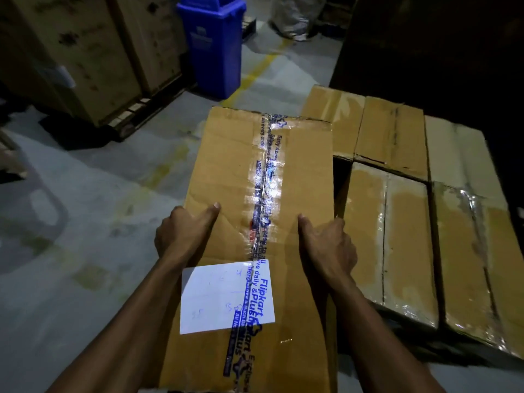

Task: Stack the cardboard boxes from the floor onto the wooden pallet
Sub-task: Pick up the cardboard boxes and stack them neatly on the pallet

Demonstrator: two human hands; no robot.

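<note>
Taped box gripped by both hands, left, right, fingers hidden over edges, pallet unseen beneath stacked boxes

The scene is dim, lit mostly from near the camera: the held cardboard box and the floor close by are bright, while the upper right corner and the far background fall into near black. Hard glare flares off the clear tape along the box's seam and off the white label, which is washed out so its writing is barely legible; shiny tape on the stacked boxes to the right also glints. The wide lens bends straight edges toward the frame borders, and the blue bin and distant cartons look soft and grainy.
</note>
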